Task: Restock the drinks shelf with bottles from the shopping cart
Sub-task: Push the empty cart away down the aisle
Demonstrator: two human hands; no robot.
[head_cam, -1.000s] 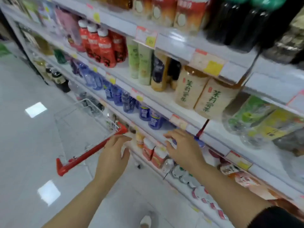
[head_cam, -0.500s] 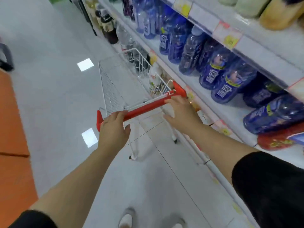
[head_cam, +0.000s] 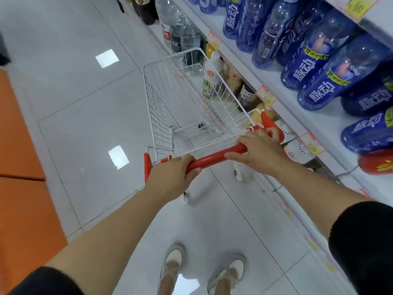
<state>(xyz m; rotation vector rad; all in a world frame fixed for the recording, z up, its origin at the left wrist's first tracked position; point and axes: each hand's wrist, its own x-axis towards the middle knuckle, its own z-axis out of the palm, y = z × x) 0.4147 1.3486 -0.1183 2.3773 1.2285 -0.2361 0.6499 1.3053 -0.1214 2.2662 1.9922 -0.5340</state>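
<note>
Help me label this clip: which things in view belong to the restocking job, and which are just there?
Job:
white wire shopping cart with red handle
left hand and right hand, both gripping that handle
blue plastic drink bottles on the shelf

Just there:
orange floor strip
yellow price tags
beige shoes

Open tiled floor [head_cam: 85,99] lies wide to the left of the cart [head_cam: 170,99], nothing standing on it. On the right the cart's wire side runs just beside the drinks shelf [head_cam: 319,122], leaving only a thin gap. Blue bottles [head_cam: 314,67] crowd that shelf edge to edge. The cart basket is open from above.
</note>
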